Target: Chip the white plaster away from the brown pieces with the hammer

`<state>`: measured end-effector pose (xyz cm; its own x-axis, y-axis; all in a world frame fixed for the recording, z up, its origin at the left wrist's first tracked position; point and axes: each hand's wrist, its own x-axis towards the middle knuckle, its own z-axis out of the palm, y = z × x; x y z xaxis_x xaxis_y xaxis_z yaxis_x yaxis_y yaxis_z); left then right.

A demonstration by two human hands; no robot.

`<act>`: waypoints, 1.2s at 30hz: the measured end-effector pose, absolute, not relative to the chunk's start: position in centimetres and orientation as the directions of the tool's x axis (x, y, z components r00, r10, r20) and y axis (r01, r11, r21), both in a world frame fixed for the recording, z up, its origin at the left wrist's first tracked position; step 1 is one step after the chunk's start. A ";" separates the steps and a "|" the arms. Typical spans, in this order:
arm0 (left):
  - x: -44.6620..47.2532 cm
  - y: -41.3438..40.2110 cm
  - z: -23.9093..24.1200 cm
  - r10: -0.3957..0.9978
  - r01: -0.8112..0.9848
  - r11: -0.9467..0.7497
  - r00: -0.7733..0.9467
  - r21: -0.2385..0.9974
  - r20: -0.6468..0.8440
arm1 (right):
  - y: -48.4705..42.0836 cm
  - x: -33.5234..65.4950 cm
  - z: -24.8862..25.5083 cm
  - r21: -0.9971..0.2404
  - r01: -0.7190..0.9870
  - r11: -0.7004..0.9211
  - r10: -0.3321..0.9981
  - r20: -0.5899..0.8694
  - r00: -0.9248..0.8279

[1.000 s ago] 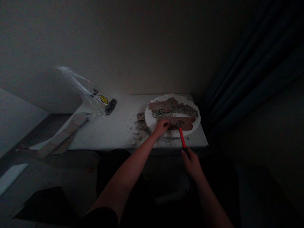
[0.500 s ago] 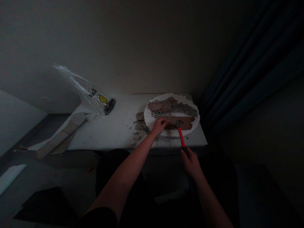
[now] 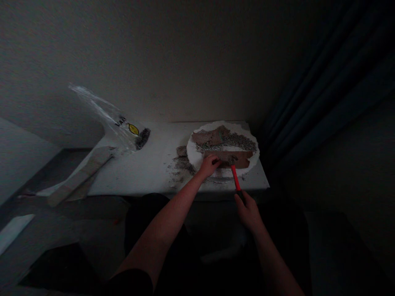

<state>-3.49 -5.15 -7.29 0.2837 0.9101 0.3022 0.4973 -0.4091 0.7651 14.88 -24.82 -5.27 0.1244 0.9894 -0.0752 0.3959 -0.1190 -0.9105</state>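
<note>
A round white slab (image 3: 197,157) lies on a white table (image 3: 145,170), with brown brick-like pieces and grey gravel on top. My left hand (image 3: 209,166) rests on the near brown piece (image 3: 230,158), fingers curled over its left end. My right hand (image 3: 249,212) is closed round the dark grip of a red-handled hammer (image 3: 235,177). The hammer's head sits on the same brown piece, just right of my left hand. More brown fragments (image 3: 211,137) lie at the slab's far side.
A clear plastic bag (image 3: 117,119) with a yellow label leans at the table's left. Long flat strips (image 3: 78,176) stick out over the left edge. Grey rubble (image 3: 181,166) is scattered left of the slab. A dark curtain (image 3: 324,90) hangs at the right, a wall behind.
My left hand has shifted slightly on the brown piece. The hammer head stays on the piece, hardly moved.
</note>
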 end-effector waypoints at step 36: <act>-3.2 -5.8 -9.0 0.840 0.566 -0.542 0.390 0.621 0.378 | -24.9 13.6 0.9 -0.912 0.410 -0.019 1.000 -0.011 0.022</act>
<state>-3.19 -5.79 -9.03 0.3901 0.8398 0.3775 0.5661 -0.5421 0.6210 13.63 -24.93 0.85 0.0224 0.9997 -0.0111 0.4102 -0.0193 -0.9118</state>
